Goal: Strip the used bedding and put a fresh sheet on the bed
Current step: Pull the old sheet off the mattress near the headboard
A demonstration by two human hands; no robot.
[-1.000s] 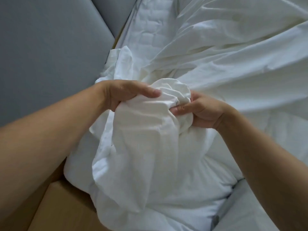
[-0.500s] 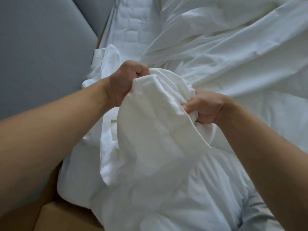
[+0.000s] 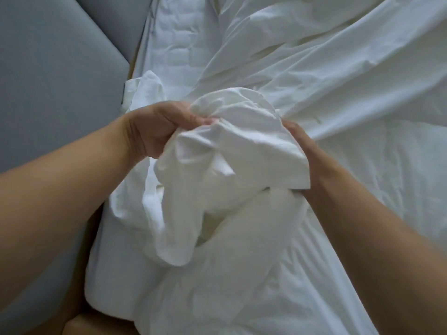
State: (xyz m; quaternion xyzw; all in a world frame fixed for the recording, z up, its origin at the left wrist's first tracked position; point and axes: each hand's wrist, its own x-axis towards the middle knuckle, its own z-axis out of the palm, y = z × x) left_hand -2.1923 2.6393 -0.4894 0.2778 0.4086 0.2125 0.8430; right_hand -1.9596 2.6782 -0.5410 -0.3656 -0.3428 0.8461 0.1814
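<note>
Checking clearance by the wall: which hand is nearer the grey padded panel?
Left. The left hand grips the white sheet just right of the grey panel; the right hand holds it farther right.

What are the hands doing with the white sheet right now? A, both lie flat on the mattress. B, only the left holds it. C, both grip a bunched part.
C: the left hand and the right hand each clutch the bunched sheet from opposite sides.

Bunched sheet (image 3: 242, 141) between left hand (image 3: 154, 129) and right hand (image 3: 304, 151).
</note>
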